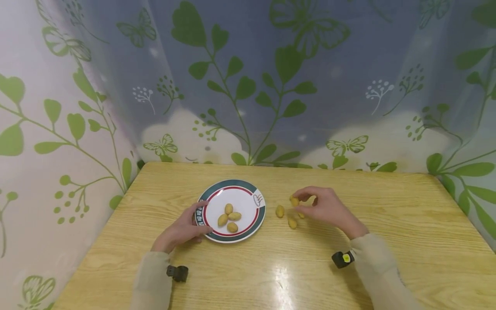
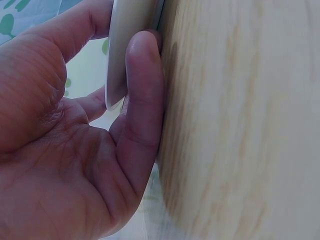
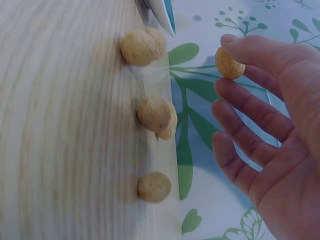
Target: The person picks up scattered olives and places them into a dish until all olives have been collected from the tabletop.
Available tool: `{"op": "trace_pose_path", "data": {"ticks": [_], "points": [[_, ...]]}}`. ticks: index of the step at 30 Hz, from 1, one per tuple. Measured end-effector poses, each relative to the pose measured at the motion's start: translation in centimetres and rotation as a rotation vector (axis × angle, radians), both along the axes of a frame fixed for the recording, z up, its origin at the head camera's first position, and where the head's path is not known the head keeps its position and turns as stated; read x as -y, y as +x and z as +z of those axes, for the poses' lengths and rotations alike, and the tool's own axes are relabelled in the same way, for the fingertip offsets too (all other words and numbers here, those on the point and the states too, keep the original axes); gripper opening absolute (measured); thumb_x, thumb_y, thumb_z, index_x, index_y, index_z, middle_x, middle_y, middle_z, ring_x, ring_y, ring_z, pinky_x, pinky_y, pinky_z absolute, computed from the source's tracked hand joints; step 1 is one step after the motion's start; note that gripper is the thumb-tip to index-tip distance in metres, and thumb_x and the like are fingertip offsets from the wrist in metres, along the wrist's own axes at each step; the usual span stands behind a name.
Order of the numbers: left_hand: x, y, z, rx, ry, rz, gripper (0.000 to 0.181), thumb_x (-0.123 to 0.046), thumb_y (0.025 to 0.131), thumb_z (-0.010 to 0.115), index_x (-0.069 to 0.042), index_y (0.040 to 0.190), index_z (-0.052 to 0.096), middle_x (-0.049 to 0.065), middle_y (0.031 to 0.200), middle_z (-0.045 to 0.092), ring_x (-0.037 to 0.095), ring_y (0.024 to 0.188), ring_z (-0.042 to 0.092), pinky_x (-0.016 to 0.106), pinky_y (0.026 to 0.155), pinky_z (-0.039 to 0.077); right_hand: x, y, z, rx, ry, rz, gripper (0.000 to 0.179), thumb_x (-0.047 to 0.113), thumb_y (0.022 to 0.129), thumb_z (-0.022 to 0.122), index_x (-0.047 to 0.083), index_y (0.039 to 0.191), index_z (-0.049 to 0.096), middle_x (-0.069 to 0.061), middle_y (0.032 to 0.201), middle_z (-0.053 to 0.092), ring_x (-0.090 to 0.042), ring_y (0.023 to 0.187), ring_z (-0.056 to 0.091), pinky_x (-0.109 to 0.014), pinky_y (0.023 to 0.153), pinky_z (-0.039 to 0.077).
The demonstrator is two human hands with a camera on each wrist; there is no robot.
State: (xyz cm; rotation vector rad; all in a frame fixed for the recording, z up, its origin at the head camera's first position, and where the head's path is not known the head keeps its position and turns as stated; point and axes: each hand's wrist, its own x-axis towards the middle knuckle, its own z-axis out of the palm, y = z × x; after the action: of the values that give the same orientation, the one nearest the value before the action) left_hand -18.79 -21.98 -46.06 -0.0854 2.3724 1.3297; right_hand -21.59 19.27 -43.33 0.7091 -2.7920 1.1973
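A white plate (image 1: 242, 196) with a dark green rim and red ring rests on the table, with several small yellow-brown oval pieces (image 1: 232, 227) near its middle. My left hand (image 1: 182, 230) grips the plate's left rim; in the left wrist view a finger (image 2: 145, 90) curls below the tilted-looking plate edge (image 2: 119, 75). Right of the plate, my right hand (image 1: 327, 209) pinches one wrinkled oval piece (image 3: 229, 64) between thumb and index finger, above the table. Several like pieces lie beneath and beside that hand, one (image 1: 280, 211) nearest the plate. Their exact kind is unclear.
Everything stands on a light wood table (image 1: 329, 275). A curtain (image 1: 255, 107) with leaf and butterfly prints hangs along the table's back edge and left side. Small black cameras (image 1: 342, 259) sit at both wrists, by the beige sleeves (image 1: 381, 267).
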Motion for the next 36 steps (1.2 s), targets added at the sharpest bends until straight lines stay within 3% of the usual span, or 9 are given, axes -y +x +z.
{"op": "trace_pose_path", "data": {"ticks": [23, 30, 36], "points": [[0.0, 0.1, 0.1, -0.010, -0.012, -0.010, 0.085, -0.022, 0.090, 0.079, -0.023, 0.160, 0.029, 0.022, 0.152, 0.035, 0.018, 0.072, 0.058, 0.028, 0.065, 0.052, 3.0, 0.6, -0.7, 0.024, -0.046, 0.053, 0.028, 0.020, 0.086, 0.083, 0.016, 0.113, 0.076, -0.001, 0.108, 0.075, -0.019, 0.097, 0.065, -0.024, 0.071, 0.052], [0.0, 0.0, 0.1, -0.008, -0.011, -0.006, 0.085, -0.021, 0.091, 0.078, -0.023, 0.160, 0.029, 0.022, 0.152, 0.034, 0.018, 0.072, 0.058, 0.029, 0.065, 0.052, 4.1, 0.8, -0.8, 0.069, -0.074, 0.078, 0.028, 0.018, 0.086, 0.083, 0.015, 0.114, 0.076, 0.001, 0.110, 0.075, -0.021, 0.100, 0.066, -0.024, 0.072, 0.054], [0.0, 0.0, 0.0, -0.012, -0.015, -0.011, 0.085, -0.021, 0.090, 0.079, -0.022, 0.160, 0.029, 0.023, 0.153, 0.034, 0.018, 0.072, 0.059, 0.028, 0.065, 0.052, 5.0, 0.8, -1.0, 0.003, -0.072, 0.117, 0.027, 0.016, 0.086, 0.083, 0.014, 0.111, 0.077, 0.002, 0.104, 0.076, -0.019, 0.094, 0.068, -0.023, 0.070, 0.051]]}}
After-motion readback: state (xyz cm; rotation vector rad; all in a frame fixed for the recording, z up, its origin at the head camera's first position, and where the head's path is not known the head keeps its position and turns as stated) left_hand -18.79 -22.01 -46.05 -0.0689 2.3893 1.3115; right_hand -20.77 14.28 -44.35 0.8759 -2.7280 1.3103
